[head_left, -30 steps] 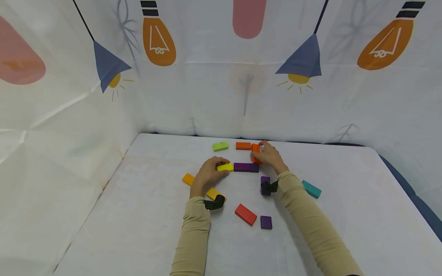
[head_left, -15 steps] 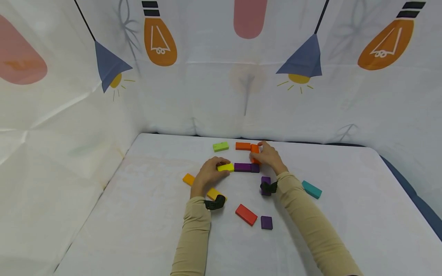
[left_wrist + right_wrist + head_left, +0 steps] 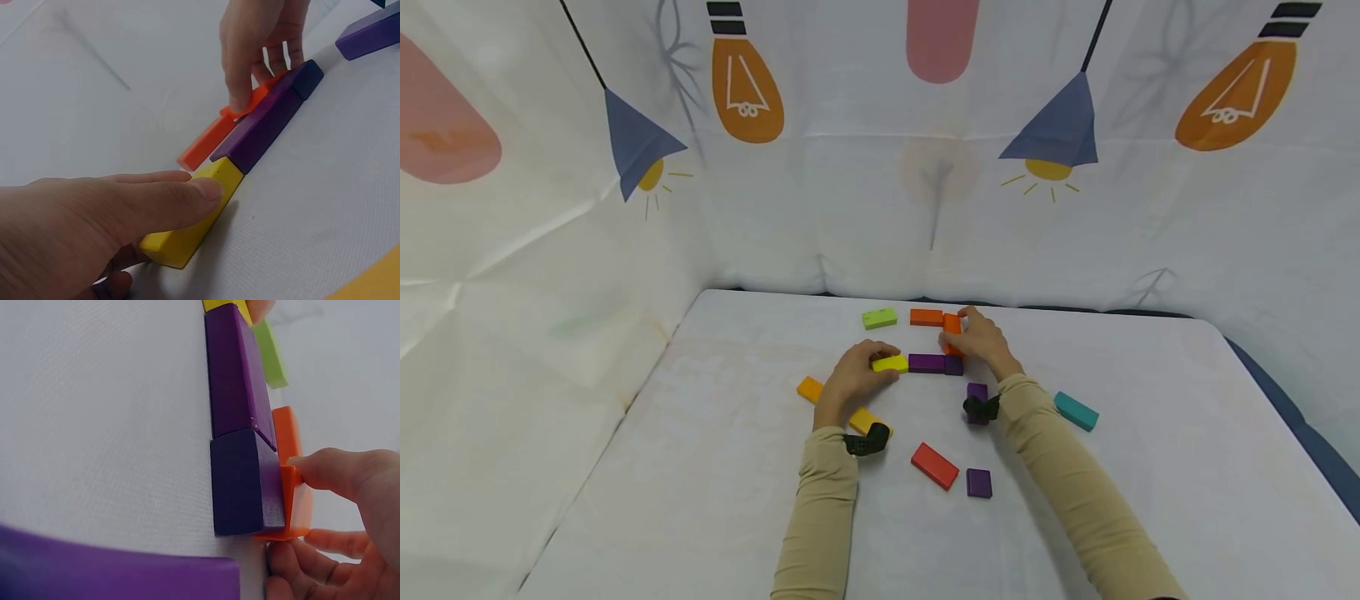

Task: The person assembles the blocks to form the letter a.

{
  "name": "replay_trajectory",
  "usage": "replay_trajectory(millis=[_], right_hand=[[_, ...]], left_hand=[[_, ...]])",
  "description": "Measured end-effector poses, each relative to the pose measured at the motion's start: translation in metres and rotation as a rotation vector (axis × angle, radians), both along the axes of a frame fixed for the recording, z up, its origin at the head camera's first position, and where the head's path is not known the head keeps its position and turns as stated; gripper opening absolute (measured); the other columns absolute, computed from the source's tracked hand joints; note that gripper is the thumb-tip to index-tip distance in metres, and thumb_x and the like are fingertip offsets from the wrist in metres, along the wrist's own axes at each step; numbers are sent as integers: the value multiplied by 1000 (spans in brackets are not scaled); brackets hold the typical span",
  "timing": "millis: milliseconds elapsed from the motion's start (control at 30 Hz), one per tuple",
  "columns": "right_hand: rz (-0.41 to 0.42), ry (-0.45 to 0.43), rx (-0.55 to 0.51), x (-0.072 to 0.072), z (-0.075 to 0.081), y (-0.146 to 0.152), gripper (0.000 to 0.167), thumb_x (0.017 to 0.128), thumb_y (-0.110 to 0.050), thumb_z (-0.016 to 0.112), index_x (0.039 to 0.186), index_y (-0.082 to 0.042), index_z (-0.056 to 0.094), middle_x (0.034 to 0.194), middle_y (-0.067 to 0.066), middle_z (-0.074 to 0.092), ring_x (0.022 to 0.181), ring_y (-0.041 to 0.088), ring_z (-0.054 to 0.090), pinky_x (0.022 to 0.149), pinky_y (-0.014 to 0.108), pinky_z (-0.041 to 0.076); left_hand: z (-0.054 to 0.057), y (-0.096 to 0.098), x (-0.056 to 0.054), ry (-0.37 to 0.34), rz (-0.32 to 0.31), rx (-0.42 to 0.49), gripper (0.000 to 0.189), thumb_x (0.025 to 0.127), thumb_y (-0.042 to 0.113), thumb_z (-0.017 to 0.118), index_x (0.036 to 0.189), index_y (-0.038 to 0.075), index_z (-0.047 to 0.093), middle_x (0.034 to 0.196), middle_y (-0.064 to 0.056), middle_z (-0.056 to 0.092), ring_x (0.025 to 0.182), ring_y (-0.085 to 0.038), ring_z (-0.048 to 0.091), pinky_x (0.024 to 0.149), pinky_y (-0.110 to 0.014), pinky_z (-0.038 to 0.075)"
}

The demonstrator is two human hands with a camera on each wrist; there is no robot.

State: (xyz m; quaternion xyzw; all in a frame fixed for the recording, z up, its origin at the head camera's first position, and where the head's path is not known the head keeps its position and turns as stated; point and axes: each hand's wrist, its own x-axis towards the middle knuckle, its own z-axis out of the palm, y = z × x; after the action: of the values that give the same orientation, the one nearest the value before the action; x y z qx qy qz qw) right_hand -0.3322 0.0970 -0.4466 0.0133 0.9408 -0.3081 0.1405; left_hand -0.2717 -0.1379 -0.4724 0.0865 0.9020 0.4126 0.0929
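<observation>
My left hand [image 3: 852,379] grips a yellow block [image 3: 890,363], thumb on top in the left wrist view. The yellow block's end meets a long purple block [image 3: 927,363], and a short dark purple block [image 3: 953,365] continues that row to the right. Between the thumb and fingers of my right hand [image 3: 987,340] is an orange block [image 3: 302,503], set crosswise to the row and close behind the dark purple block. A second orange block [image 3: 927,317] lies just left of its far end. Fingers partly cover both held blocks.
A lime green block [image 3: 879,319] lies at the back. Two amber blocks [image 3: 868,421] lie around the left forearm, partly hidden. Nearer are a red block [image 3: 935,465] and a purple square block [image 3: 979,483]. Another purple block [image 3: 977,392] and a teal block [image 3: 1077,412] flank the right wrist.
My right hand has shifted slightly left with the orange block, closer to the second orange block. The left hand stays in place on the yellow block.
</observation>
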Motion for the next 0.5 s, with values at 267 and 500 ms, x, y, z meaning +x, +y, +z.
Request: replay_trajectory(millis=[267,500], right_hand=[[14,17,23,0,1,-1,70,84,-43,59,140,-8,35,131,21,51,110,37,49,98,53,42],[15,15,39,0,0,-3,70,86,-43,58,141,-8,33,134,21,50,112,38,50,100,54,41]], left_hand=[[-2,-1,1,11,3,11,32,87,25,68,119,27,63,119,5,60,110,-17,53,100,-37,43],[-2,-1,1,3,8,11,32,87,26,68,118,27,63,120,5,60,110,-17,53,101,-38,42]])
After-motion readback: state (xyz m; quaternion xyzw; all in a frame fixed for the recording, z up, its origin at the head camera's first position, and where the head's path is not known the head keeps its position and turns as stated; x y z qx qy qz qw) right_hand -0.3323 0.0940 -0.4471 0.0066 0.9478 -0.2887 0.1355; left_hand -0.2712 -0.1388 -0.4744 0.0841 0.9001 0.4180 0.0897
